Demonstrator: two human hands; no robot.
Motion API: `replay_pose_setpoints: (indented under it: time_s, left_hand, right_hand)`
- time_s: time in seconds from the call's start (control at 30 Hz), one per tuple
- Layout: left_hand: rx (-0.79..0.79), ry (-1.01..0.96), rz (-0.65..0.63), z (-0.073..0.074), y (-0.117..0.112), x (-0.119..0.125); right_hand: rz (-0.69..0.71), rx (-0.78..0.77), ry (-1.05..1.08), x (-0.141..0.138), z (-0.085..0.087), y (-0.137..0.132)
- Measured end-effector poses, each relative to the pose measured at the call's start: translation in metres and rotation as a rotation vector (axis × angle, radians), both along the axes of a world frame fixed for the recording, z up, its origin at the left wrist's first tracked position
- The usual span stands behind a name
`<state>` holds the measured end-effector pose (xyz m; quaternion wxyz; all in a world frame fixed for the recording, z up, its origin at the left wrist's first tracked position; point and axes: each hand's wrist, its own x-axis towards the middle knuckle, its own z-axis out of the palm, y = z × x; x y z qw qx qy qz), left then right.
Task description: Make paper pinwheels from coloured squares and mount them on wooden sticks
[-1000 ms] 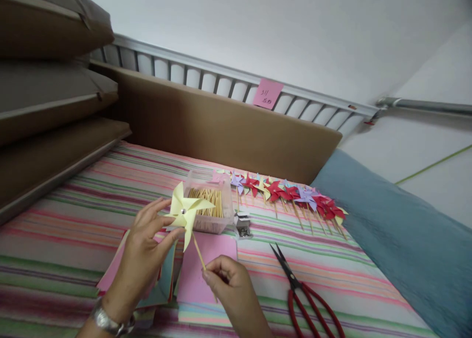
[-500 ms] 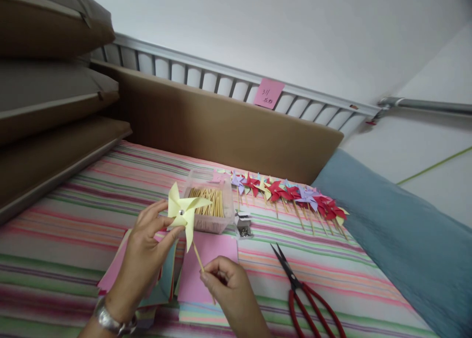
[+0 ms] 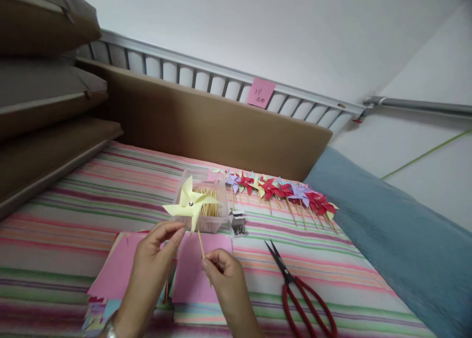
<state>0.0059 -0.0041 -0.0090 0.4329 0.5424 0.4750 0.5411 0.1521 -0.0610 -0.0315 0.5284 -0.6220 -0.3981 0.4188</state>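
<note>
A pale yellow paper pinwheel [image 3: 191, 203] with a silver pin at its centre stands upright on a thin wooden stick, its blades fully showing. Thumb and fingers of my right hand [image 3: 224, 271] pinch the stick partway down. Just below and left of the blades, my left hand [image 3: 157, 254] has curved fingers with a gap between thumb and forefinger, holding nothing. Behind the pinwheel is a clear plastic box [image 3: 221, 215] of wooden sticks [image 3: 210, 207]. Pink paper sheets [image 3: 195, 274] lie under my hands, and another pink-topped paper stack [image 3: 120, 266] is partly hidden by my left forearm.
Red-handled scissors [image 3: 291, 279] lie at right with blades pointing away. A small open box [image 3: 238, 225] holds metal pins. Several finished pinwheels [image 3: 283, 190] line the back right. A cardboard panel [image 3: 206, 121] stands behind, and large brown stacked packs [image 3: 47, 97] are at left.
My left hand has let go of the yellow pinwheel and dropped lower. The blades have turned, and the stick is more upright in my right hand. The view has shifted slightly right.
</note>
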Motion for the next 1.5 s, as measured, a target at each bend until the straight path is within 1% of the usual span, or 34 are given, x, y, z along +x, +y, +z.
replay_pose_setpoints:
  time_s: [0.13, 0.23, 0.3, 0.4, 0.47, 0.53, 0.6, 0.67, 0.73, 0.8, 0.87, 1.0, 1.17, 1.3, 1.5]
  left_hand:
    - [-0.018, -0.066, 0.03, -0.01, -0.003, 0.015]
    - [-0.015, -0.078, 0.05, -0.012, -0.004, 0.016]
    - [0.03, -0.07, 0.076, -0.01, -0.004, 0.013]
    - [0.144, -0.036, 0.158, -0.004, -0.002, 0.002]
    - [0.216, 0.007, 0.228, 0.003, 0.003, -0.011]
    - [0.288, 0.099, 0.284, 0.01, 0.009, -0.025]
    - [0.383, 0.265, 0.318, 0.015, 0.015, -0.039]
    - [0.511, 0.443, 0.307, 0.017, 0.022, -0.05]
    - [0.626, 0.578, 0.247, 0.015, 0.029, -0.057]
    - [0.686, 0.666, 0.185, 0.01, 0.035, -0.062]
    - [0.701, 0.714, 0.158, 0.006, 0.039, -0.066]
    - [0.708, 0.733, 0.135, 0.0, 0.044, -0.069]
    - [0.697, 0.717, 0.129, -0.002, 0.044, -0.068]
    - [0.692, 0.705, 0.085, -0.002, 0.042, -0.063]
    - [0.674, 0.639, 0.015, -0.001, 0.034, -0.05]
  right_hand:
    - [0.017, 0.014, -0.019, -0.006, 0.002, -0.003]
    - [0.029, 0.018, -0.027, -0.008, 0.0, -0.004]
    - [0.04, 0.011, -0.019, -0.006, -0.002, -0.003]
    - [0.049, 0.009, -0.029, 0.002, -0.005, 0.0]
    - [0.046, 0.029, -0.096, 0.009, -0.005, 0.001]
    - [0.048, 0.062, -0.238, 0.017, -0.004, 0.001]
    - [0.064, 0.083, -0.423, 0.025, 0.0, -0.001]
    - [0.1, 0.087, -0.579, 0.032, 0.004, -0.002]
    - [0.145, 0.077, -0.664, 0.037, 0.009, -0.004]
    - [0.188, 0.072, -0.709, 0.039, 0.013, -0.005]
    - [0.223, 0.072, -0.74, 0.039, 0.016, -0.006]
    - [0.244, 0.079, -0.752, 0.037, 0.017, -0.008]
    - [0.203, 0.098, -0.698, 0.038, 0.013, -0.007]
    - [0.191, 0.102, -0.627, 0.039, 0.012, -0.006]
    - [0.168, 0.093, -0.514, 0.033, 0.015, -0.006]
